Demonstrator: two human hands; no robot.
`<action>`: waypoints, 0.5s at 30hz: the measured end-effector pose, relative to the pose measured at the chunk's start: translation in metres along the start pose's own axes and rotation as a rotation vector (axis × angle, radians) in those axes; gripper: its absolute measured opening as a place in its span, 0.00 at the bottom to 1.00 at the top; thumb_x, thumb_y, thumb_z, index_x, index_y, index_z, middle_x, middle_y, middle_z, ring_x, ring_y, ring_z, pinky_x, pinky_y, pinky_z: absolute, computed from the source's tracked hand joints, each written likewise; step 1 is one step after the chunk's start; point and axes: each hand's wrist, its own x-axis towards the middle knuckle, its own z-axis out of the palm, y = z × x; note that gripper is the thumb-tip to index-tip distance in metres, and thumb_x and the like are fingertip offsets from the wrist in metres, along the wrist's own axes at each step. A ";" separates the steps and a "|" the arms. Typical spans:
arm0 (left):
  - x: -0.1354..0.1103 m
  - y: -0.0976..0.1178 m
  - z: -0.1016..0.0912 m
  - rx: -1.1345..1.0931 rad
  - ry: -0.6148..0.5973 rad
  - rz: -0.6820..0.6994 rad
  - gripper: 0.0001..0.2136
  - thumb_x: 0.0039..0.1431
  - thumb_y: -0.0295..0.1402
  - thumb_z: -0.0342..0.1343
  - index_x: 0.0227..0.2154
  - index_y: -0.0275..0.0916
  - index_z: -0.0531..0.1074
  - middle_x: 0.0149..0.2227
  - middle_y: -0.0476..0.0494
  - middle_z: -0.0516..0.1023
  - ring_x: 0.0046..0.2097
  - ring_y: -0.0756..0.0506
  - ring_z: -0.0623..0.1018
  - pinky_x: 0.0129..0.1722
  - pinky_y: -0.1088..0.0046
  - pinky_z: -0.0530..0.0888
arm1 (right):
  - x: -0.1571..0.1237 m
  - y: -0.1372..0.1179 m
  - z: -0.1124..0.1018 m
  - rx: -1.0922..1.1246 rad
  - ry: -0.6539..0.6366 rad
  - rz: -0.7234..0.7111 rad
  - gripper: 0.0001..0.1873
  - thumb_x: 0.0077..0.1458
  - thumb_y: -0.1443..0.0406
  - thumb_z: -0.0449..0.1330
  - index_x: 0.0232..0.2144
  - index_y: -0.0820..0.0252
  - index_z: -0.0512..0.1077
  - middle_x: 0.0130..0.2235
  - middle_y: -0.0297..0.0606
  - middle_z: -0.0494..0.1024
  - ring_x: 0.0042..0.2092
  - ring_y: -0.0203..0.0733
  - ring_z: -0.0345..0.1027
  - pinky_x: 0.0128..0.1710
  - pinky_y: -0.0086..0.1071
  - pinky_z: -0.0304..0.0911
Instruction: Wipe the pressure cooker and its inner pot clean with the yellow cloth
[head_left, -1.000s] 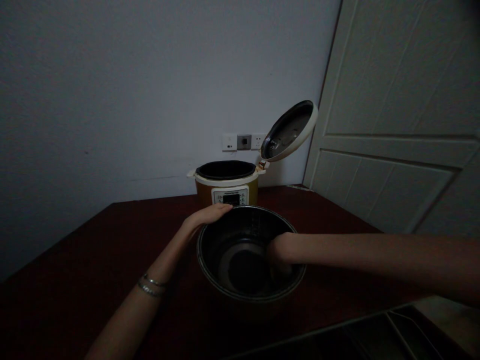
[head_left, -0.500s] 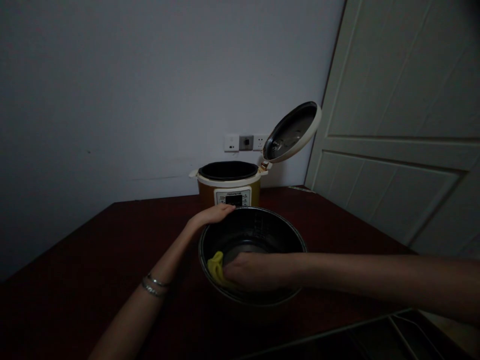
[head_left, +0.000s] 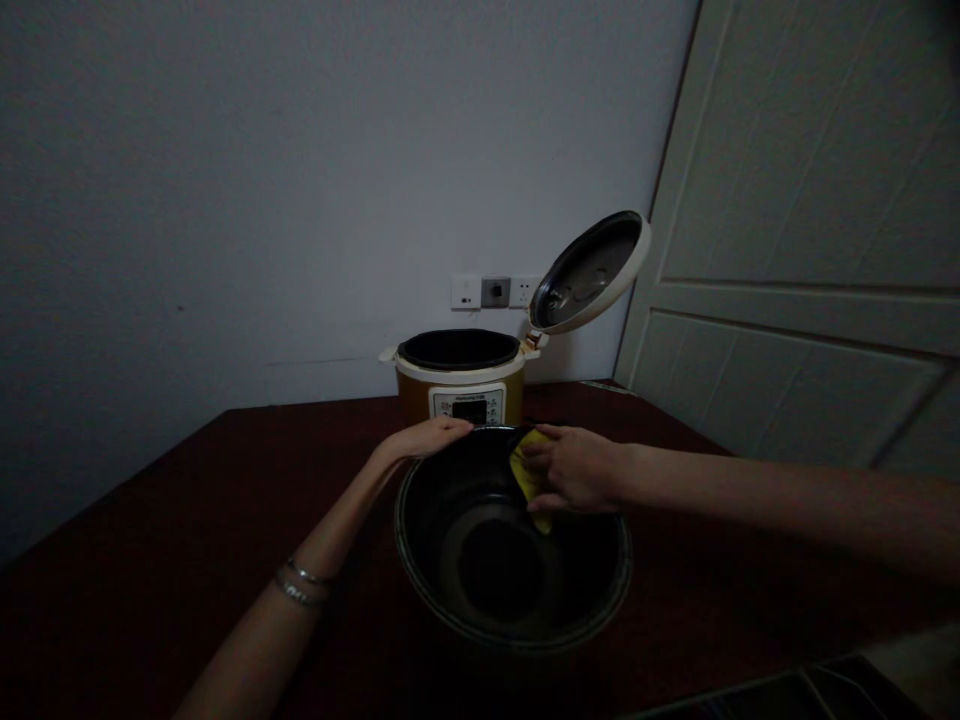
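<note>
A dark inner pot (head_left: 501,580) is tilted toward me over the reddish-brown table, its round bottom showing. My left hand (head_left: 429,438) grips the pot's far-left rim, fingers closed over the edge. At the far-right inner wall, my right hand (head_left: 577,470) presses a yellow cloth (head_left: 534,475) against the pot, just below the rim. Behind the pot stands a pressure cooker (head_left: 420,392) with a white-and-gold body and a control panel. Its lid (head_left: 592,270) is raised on the right side.
Wall sockets (head_left: 495,292) sit on the pale wall behind the cooker. A panelled door (head_left: 795,380) rises at the right. The table (head_left: 187,520) reaches the wall, and a dark flat object (head_left: 795,695) with a light edge lies at the lower right.
My right hand has moved the yellow cloth from the pot's near-left inside to its far-right wall. The pot tilts more toward me, while my left hand stays on its rim.
</note>
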 end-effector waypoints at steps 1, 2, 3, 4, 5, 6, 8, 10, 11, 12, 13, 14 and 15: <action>0.001 0.000 0.000 0.019 0.005 -0.005 0.19 0.59 0.47 0.45 0.30 0.36 0.72 0.29 0.48 0.73 0.32 0.49 0.68 0.34 0.73 0.66 | 0.012 0.006 0.009 -0.038 0.085 -0.072 0.26 0.61 0.50 0.49 0.32 0.64 0.79 0.52 0.49 0.74 0.57 0.50 0.63 0.61 0.46 0.44; 0.002 -0.001 -0.001 0.043 0.009 -0.006 0.18 0.59 0.46 0.45 0.29 0.36 0.71 0.29 0.49 0.72 0.33 0.48 0.68 0.35 0.73 0.66 | 0.025 0.011 0.015 -0.076 0.141 -0.142 0.24 0.60 0.51 0.52 0.35 0.64 0.79 0.55 0.48 0.71 0.59 0.50 0.59 0.62 0.47 0.43; 0.003 -0.001 -0.001 0.070 0.011 0.002 0.18 0.59 0.46 0.45 0.28 0.36 0.70 0.29 0.49 0.72 0.33 0.48 0.67 0.36 0.73 0.66 | 0.036 0.014 0.021 -0.112 0.172 -0.207 0.22 0.58 0.52 0.54 0.37 0.63 0.78 0.58 0.46 0.69 0.61 0.50 0.56 0.62 0.47 0.41; 0.003 -0.002 -0.001 0.094 0.009 0.011 0.18 0.59 0.45 0.45 0.28 0.36 0.70 0.29 0.49 0.71 0.33 0.48 0.67 0.37 0.72 0.66 | 0.046 0.017 0.025 -0.144 0.188 -0.256 0.20 0.58 0.53 0.55 0.39 0.63 0.78 0.59 0.44 0.67 0.62 0.49 0.54 0.63 0.47 0.40; 0.004 -0.002 -0.002 0.110 0.004 0.020 0.18 0.59 0.45 0.44 0.28 0.36 0.70 0.29 0.49 0.71 0.34 0.48 0.67 0.37 0.72 0.66 | 0.053 0.018 0.028 -0.171 0.194 -0.287 0.18 0.57 0.55 0.56 0.40 0.61 0.77 0.59 0.42 0.67 0.62 0.49 0.53 0.63 0.47 0.40; 0.004 -0.002 -0.002 0.117 -0.001 0.029 0.18 0.60 0.45 0.44 0.28 0.36 0.69 0.30 0.49 0.71 0.34 0.48 0.67 0.38 0.72 0.66 | 0.057 0.018 0.031 -0.192 0.198 -0.297 0.17 0.57 0.56 0.57 0.41 0.60 0.77 0.59 0.41 0.67 0.62 0.48 0.53 0.63 0.48 0.39; 0.004 -0.001 -0.002 0.109 -0.005 0.039 0.17 0.60 0.44 0.43 0.29 0.36 0.70 0.31 0.48 0.72 0.35 0.48 0.67 0.39 0.72 0.66 | 0.056 0.016 0.037 -0.215 0.198 -0.249 0.14 0.56 0.58 0.57 0.39 0.59 0.78 0.58 0.42 0.69 0.62 0.50 0.54 0.62 0.49 0.40; 0.003 -0.001 -0.001 0.087 0.001 0.030 0.17 0.60 0.44 0.43 0.30 0.36 0.70 0.32 0.48 0.72 0.36 0.48 0.68 0.38 0.73 0.66 | 0.045 0.011 0.046 -0.215 0.160 -0.158 0.11 0.53 0.61 0.59 0.36 0.58 0.79 0.56 0.44 0.71 0.60 0.52 0.57 0.61 0.50 0.43; 0.002 0.000 -0.001 0.072 0.004 0.020 0.17 0.60 0.44 0.44 0.30 0.36 0.70 0.31 0.48 0.72 0.35 0.48 0.68 0.37 0.73 0.66 | 0.038 0.007 0.050 -0.204 0.125 -0.102 0.08 0.51 0.63 0.61 0.33 0.57 0.79 0.54 0.45 0.73 0.59 0.53 0.59 0.60 0.50 0.45; 0.002 0.000 -0.001 0.056 0.003 0.006 0.17 0.59 0.45 0.44 0.29 0.36 0.70 0.31 0.48 0.72 0.34 0.48 0.68 0.36 0.73 0.66 | 0.031 0.002 0.053 -0.184 0.060 -0.051 0.06 0.48 0.64 0.62 0.30 0.57 0.79 0.50 0.46 0.76 0.57 0.55 0.62 0.59 0.50 0.48; 0.002 0.000 -0.001 0.044 -0.003 -0.005 0.17 0.59 0.44 0.44 0.29 0.37 0.71 0.30 0.47 0.72 0.34 0.48 0.68 0.36 0.73 0.66 | 0.024 -0.003 0.055 -0.145 -0.032 -0.017 0.04 0.45 0.65 0.64 0.26 0.56 0.79 0.45 0.46 0.79 0.53 0.56 0.66 0.56 0.50 0.52; 0.002 0.001 -0.001 0.035 -0.007 -0.011 0.17 0.59 0.44 0.44 0.29 0.37 0.71 0.30 0.47 0.73 0.33 0.48 0.68 0.35 0.72 0.66 | 0.019 -0.009 0.055 -0.082 -0.148 -0.004 0.02 0.44 0.66 0.64 0.23 0.56 0.78 0.38 0.45 0.80 0.47 0.55 0.70 0.52 0.49 0.57; 0.002 0.000 -0.001 0.034 -0.005 -0.012 0.17 0.60 0.44 0.44 0.28 0.37 0.71 0.30 0.46 0.73 0.33 0.48 0.69 0.35 0.72 0.66 | 0.015 -0.014 0.052 0.010 -0.272 -0.010 0.04 0.44 0.66 0.64 0.20 0.55 0.77 0.31 0.42 0.80 0.42 0.53 0.73 0.47 0.47 0.62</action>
